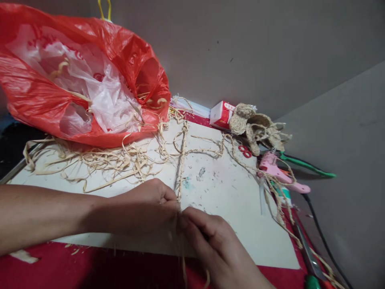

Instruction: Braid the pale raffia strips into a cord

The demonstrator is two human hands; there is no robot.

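My left hand (147, 206) and my right hand (210, 237) meet near the front of a white board (228, 196). Both pinch the near end of a braided straw cord (180, 164) that runs away from me across the board. Loose straw strands hang down from between my fingers toward the red cloth (90, 269). A tangle of loose straw strips (114, 160) lies on the board to the left of the cord.
A red plastic bag (81, 76) with white plastic inside sits at the back left. Woven straw pieces (255, 124), a red-and-white box (221, 113), a pink glue gun (279, 172) and green-handled scissors (309, 257) lie along the right. Grey walls close the corner.
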